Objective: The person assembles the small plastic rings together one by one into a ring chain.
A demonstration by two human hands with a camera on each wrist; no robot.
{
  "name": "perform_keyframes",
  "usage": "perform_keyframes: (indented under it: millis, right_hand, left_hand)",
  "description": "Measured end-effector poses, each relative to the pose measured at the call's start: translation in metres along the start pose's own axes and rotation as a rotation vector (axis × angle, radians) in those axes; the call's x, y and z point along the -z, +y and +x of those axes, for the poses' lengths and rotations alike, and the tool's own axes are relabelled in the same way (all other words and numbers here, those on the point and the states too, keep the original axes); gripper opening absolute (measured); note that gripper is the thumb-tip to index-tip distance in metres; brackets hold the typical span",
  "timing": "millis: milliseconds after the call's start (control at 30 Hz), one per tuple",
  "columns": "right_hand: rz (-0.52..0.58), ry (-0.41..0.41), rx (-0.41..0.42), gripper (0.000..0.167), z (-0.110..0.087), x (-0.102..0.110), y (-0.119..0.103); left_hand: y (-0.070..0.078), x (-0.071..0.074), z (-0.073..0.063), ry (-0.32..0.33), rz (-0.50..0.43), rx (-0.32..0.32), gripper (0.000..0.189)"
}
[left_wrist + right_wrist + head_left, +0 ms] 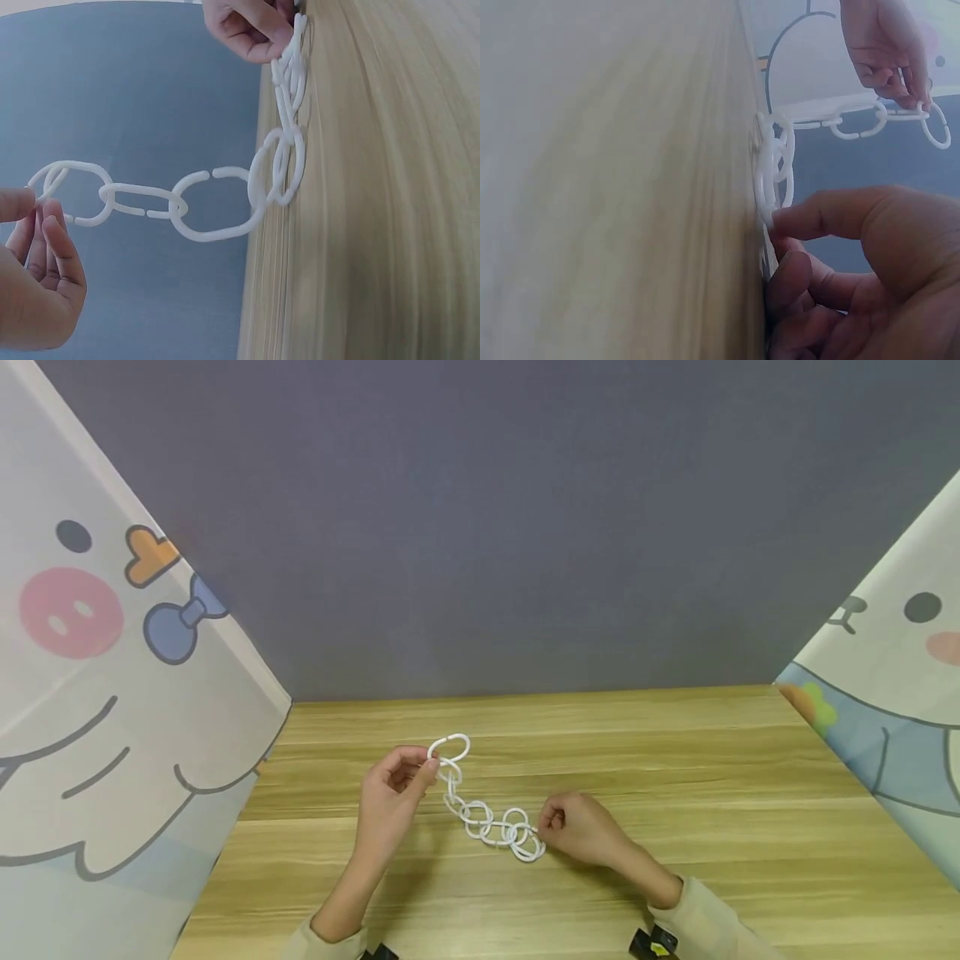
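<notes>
A chain of white plastic links stretches between the two hands, each oval link having a small gap. My left hand pinches a link near the chain's upper end between thumb and fingertips, raised over the table. One end link sticks out past those fingers. From there several links slope down, and the rest lie bunched on the wood. At the bunched end, low at the tabletop, my right hand pinches a link between thumb and forefinger, its other fingers curled in.
The wood-grain table runs back to a grey upright panel. White cartoon-printed panels stand at the left and the right.
</notes>
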State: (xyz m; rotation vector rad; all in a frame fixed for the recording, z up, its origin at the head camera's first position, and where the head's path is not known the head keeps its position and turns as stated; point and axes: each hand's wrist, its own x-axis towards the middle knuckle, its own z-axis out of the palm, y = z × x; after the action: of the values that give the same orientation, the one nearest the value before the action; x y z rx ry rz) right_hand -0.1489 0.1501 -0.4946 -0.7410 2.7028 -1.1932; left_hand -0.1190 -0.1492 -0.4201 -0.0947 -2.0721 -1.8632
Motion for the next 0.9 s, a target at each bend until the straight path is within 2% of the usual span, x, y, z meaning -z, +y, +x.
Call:
perform_keyframes:
  millis: [167,300,433,600,767,900]
  right_hand:
    - [0.038,-0.048,-0.084,0.018,-0.001,0.008,-0.005]
    - [0.107,-0.063,-0.112,0.014,-0.002,0.017,-0.005]
    - [0.122,-0.070,-0.115,0.013,-0.003,0.024,-0.001]
    - [0.075,-0.104,-0.074,0.014,-0.007,0.029,0.004]
    - [0.068,-0.182,-0.007,0.017,-0.008,0.030,0.004]
    - [0.068,-0.209,0.033,0.017,-0.007,0.031,0.003]
  left_hand:
    - [-0.002,0.006,0.002,0.021,0.015,0.036,0.007]
    - [-0.004,0.011,0.004,0.045,0.019,0.041,0.007]
    - [-0.005,0.015,0.005,0.053,0.028,0.027,0.008]
    - [-0.006,0.019,0.005,0.061,0.039,0.013,0.007]
    - [-0.006,0.019,0.005,0.061,0.031,0.001,0.007]
    - [-0.004,0.018,0.005,0.062,0.028,-0.008,0.007]
